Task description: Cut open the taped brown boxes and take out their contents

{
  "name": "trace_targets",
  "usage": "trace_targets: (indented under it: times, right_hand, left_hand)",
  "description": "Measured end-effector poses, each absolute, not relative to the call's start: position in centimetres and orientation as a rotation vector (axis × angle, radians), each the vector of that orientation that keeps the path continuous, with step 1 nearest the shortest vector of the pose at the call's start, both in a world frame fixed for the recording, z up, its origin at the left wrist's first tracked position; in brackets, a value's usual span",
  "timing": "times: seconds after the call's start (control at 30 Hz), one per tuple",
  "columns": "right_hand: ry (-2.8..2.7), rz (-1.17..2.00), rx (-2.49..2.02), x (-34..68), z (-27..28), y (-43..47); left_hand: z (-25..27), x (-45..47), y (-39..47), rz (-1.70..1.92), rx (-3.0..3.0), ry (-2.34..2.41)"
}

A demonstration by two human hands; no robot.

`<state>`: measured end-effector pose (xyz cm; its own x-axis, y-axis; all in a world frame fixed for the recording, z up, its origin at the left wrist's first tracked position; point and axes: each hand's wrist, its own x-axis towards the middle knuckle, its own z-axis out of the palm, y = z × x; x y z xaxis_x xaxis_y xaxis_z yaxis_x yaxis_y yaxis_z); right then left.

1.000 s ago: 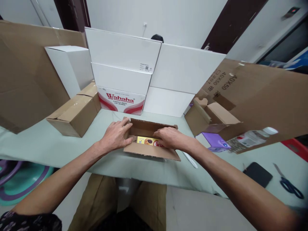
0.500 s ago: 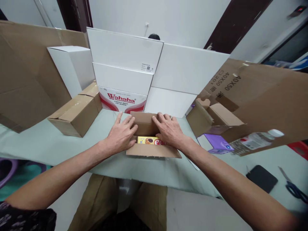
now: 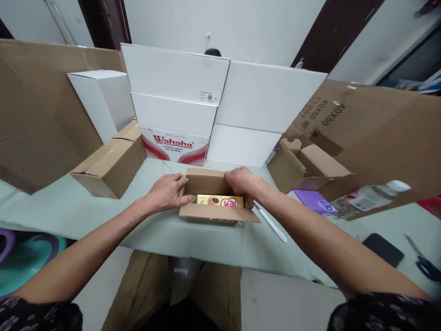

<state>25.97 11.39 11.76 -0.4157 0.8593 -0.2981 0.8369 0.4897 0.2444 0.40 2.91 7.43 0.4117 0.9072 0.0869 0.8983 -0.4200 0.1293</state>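
An open cardboard box (image 3: 206, 212) sits on the table in front of me, its near flap folded outward. Inside lies a yellow packet (image 3: 220, 201) with red print and a picture of round food. My left hand (image 3: 167, 192) is closed on the box's left side, thumb reaching over the edge. On the right side, my right hand (image 3: 240, 180) has its fingers curled over the wall near the far corner. Part of the box's right wall is hidden behind that hand.
A white slim-handled tool (image 3: 274, 225) lies right of the box. Beyond are a closed carton (image 3: 113, 158), white Wahaha panels (image 3: 175, 145), an open carton (image 3: 287, 165), a purple box (image 3: 313, 201) and a plastic bottle (image 3: 370, 200). Scissors (image 3: 425, 264) and a black pad (image 3: 383, 249) lie far right.
Both hands have gone from lying spread over the side flaps to gripping the box's sides. The fingers have curled in, and more of the yellow packet shows.
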Motion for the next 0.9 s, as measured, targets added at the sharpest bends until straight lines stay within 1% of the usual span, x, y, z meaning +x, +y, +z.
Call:
trace_targets:
  times: [0.1, 0.2, 0.33, 0.5, 0.6, 0.67, 0.73, 0.77, 0.83, 0.9]
  right_hand:
    - [2.318, 0.064, 1.380, 27.8, 12.3, 11.4]
    - [2.444, -0.057, 1.448, 31.4, 11.9, 11.0]
    - [2.667, -0.363, 1.630, 35.6, 8.8, 9.9]
    - [2.868, -0.916, 1.786, 36.5, 4.3, 8.7]
    - [2.850, -1.037, 1.942, 36.1, 3.0, 7.7]
    - [2.794, -0.993, 2.044, 36.0, 2.8, 6.7]
    - [2.735, -0.838, 2.123, 35.7, 3.2, 5.6]
    - [2.717, -0.684, 2.163, 35.6, 3.7, 5.0]
    - [2.728, -0.223, 2.190, 35.0, 5.0, 4.0]
    - [2.821, 0.221, 2.032, 34.2, 6.8, 3.3]
  left_hand:
    - [7.8, 0.6, 3.1, 0.160, 2.598, 1.637]
    - [8.4, 1.0, 3.2, 0.111, 2.597, 1.630]
    - [9.0, 2.1, 3.1, 0.131, 2.457, 1.643]
    - [8.3, 2.9, 2.8, 0.156, 2.401, 1.603]
    - [7.8, 2.5, 2.8, 0.211, 2.358, 1.502]
    - [7.6, 2.0, 3.0, 0.212, 2.348, 1.453]
    - [7.3, 1.7, 3.1, 0.210, 2.348, 1.419]
    - [7.1, 1.6, 3.1, 0.212, 2.339, 1.416]
    - [6.8, 1.6, 3.1, 0.212, 2.305, 1.427]
    - [6.5, 1.7, 3.1, 0.225, 2.291, 1.435]
